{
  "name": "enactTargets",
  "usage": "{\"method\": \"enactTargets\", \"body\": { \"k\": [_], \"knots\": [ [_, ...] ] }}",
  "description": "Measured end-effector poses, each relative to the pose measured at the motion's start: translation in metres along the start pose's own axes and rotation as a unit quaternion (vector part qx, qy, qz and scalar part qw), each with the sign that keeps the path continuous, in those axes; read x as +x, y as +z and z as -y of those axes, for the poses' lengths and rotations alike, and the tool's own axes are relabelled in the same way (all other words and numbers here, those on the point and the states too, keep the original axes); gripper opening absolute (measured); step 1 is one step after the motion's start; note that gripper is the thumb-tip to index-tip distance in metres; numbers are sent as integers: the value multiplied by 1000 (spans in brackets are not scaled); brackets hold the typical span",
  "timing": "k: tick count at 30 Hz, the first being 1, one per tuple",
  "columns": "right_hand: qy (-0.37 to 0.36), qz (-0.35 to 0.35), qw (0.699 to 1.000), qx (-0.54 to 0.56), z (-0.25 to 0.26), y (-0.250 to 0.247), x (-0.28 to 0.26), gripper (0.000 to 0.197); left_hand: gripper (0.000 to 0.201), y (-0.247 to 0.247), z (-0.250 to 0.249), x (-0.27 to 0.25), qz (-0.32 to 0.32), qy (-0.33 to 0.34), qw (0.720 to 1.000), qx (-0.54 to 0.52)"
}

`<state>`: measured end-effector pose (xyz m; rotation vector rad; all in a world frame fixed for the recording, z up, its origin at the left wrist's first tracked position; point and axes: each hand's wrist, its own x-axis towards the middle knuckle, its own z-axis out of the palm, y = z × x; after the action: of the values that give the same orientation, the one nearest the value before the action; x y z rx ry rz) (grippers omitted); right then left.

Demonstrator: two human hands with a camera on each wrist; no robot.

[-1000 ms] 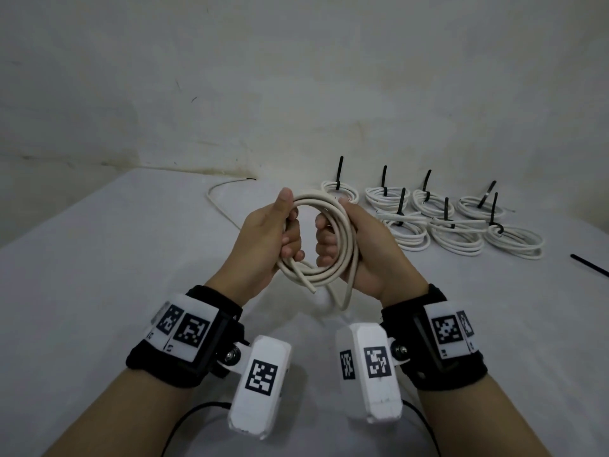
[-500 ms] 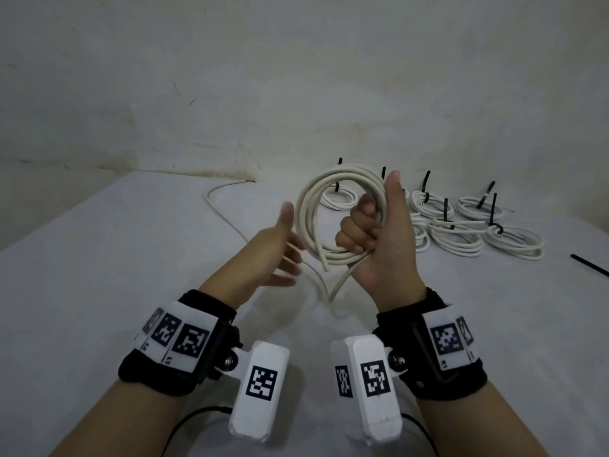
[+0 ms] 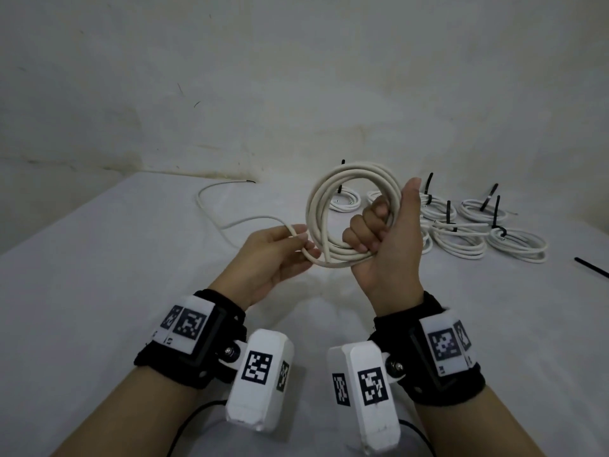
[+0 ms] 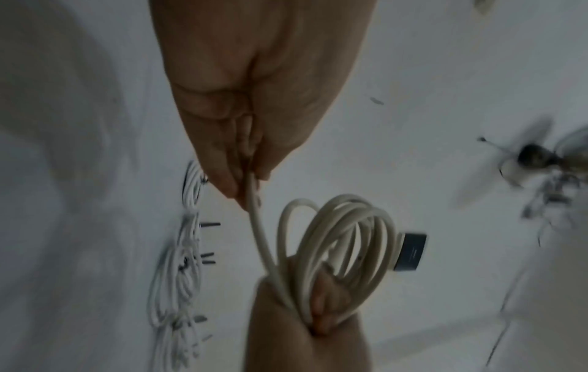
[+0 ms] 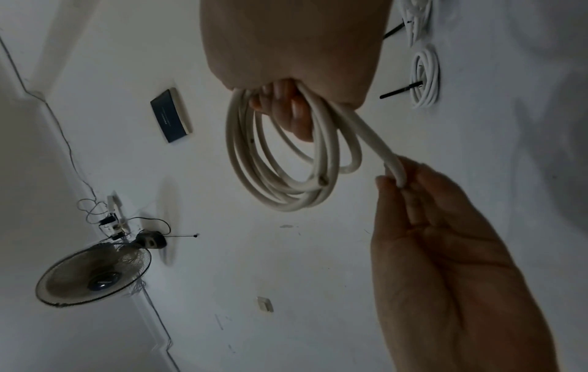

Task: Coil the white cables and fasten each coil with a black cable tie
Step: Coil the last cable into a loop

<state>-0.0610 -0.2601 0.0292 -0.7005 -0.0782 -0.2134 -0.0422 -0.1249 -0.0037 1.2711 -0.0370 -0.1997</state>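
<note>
Above the white surface [image 3: 99, 291], seen from the head, the right hand [image 3: 382, 239] has its fingers curled round the coil [image 3: 349, 209] and holds it up. The left hand [image 3: 273, 255] pinches the loose cable [image 3: 250, 220], which trails away. Coiling is not done; the next loop needs more slack.

From the left wrist, blurry, the pinch looks tight. From the right wrist, fingers wrap several loops.

A black cable tie [image 3: 591, 267] lies well apart.
</note>
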Motion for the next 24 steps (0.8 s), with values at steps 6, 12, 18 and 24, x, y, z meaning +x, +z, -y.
{"method": "enactTargets", "body": {
  "k": [6,12,18,24],
  "knots": [
    [48,-29,996,-76,-8,-5,4,54,21,-5,-6,-2,-76,161,968,176],
    [133,11,984,-118,-15,-9,6,57,42,-6,-11,-2,-100,189,954,209],
    [128,25,973,-191,-20,-6,1,60,78,-4,-16,-4,-14,120,974,194],
    [135,15,970,-203,-22,-8,2,59,49,-7,-16,-9,15,201,951,234]
  ]
}}
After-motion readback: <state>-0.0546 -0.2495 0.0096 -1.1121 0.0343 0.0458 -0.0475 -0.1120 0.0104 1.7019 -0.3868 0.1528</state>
